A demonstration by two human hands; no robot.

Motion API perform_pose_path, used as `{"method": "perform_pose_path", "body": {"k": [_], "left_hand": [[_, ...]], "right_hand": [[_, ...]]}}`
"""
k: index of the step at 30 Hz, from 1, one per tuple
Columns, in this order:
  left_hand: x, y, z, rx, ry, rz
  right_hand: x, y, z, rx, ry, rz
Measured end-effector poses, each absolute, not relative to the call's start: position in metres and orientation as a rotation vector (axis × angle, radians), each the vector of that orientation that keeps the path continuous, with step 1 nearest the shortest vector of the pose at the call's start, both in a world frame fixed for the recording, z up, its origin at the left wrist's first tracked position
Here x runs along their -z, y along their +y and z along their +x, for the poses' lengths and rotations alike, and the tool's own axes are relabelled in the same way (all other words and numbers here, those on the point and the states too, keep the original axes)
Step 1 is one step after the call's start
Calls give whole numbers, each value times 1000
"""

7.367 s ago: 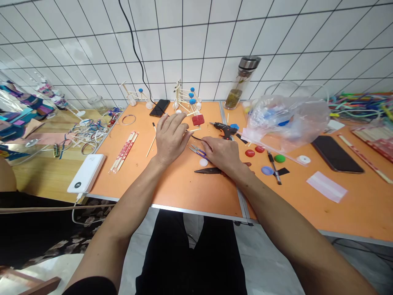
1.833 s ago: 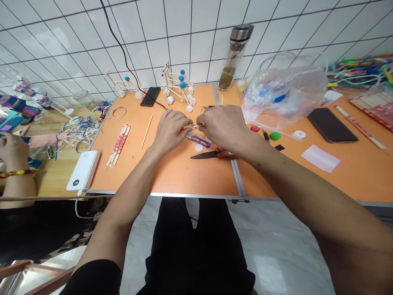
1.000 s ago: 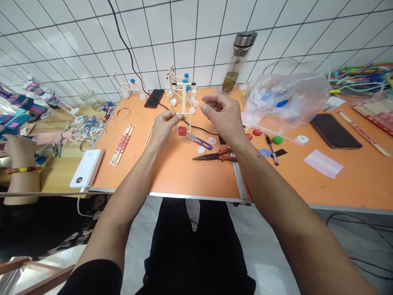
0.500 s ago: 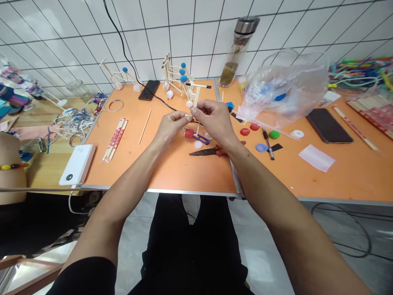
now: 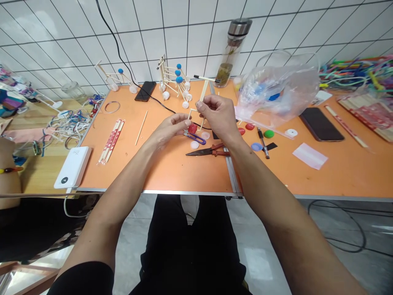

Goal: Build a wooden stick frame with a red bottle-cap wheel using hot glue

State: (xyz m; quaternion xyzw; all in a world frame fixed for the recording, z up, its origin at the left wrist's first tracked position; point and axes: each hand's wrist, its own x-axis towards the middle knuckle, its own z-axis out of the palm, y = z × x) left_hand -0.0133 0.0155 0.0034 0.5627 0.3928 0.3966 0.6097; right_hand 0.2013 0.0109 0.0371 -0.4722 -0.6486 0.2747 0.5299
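My right hand point(image 5: 219, 116) is closed on a small frame of wooden sticks point(image 5: 204, 90), pinching its upright below a thin crossbar with black ends. My left hand point(image 5: 172, 128) is closed too, thumb and fingertips on a thin side stick point(image 5: 190, 114) of the same frame; how the sticks join is partly hidden by fingers. Beneath the hands lie a red object point(image 5: 193, 128), thread snips with a purple-blue handle point(image 5: 196, 138) and a whitish disc point(image 5: 194, 145). Red-handled pliers point(image 5: 201, 152) rest closer to me, beside my right wrist.
Stick models with blue caps point(image 5: 178, 73) stand at the back near a phone point(image 5: 145, 91) and a tall glass bottle point(image 5: 229, 57). Wrapped chopsticks point(image 5: 112, 141) and a white power bank point(image 5: 73, 167) lie left. Right are a plastic bag point(image 5: 276, 86) and another phone point(image 5: 321, 123). Someone's arm point(image 5: 9, 176) shows far left.
The stick frame has risen slightly and tilted to the right in my right hand. My hands have moved a little apart, showing more of the side stick. The whole view has shifted slightly.
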Motion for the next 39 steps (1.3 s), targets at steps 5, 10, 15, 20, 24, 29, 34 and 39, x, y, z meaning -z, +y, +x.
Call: {"method": "perform_pose_path", "body": {"k": [5, 10, 15, 20, 24, 29, 34, 39], "left_hand": [[5, 19, -12, -878, 736, 1349], [8, 20, -11, -867, 712, 1359], [8, 21, -11, -878, 723, 1343], [8, 21, -11, -884, 722, 1339], [3, 18, -11, -874, 732, 1360], [-7, 19, -16, -1048, 774, 1370], [-17, 17, -18, -1192, 823, 1465], [-20, 11, -15, -1175, 839, 1503]], "right_hand": [[-42, 7, 202, -646, -1533, -1152], [-45, 5, 202, -677, -1512, -1121], [-44, 6, 203, -652, -1523, -1146], [-45, 6, 202, -660, -1551, -1148], [-45, 6, 202, -692, -1557, -1095], [-44, 5, 198, -740, -1582, -1075], [-41, 4, 195, -775, -1644, -1047], [-37, 2, 193, -771, -1689, -1034]]}}
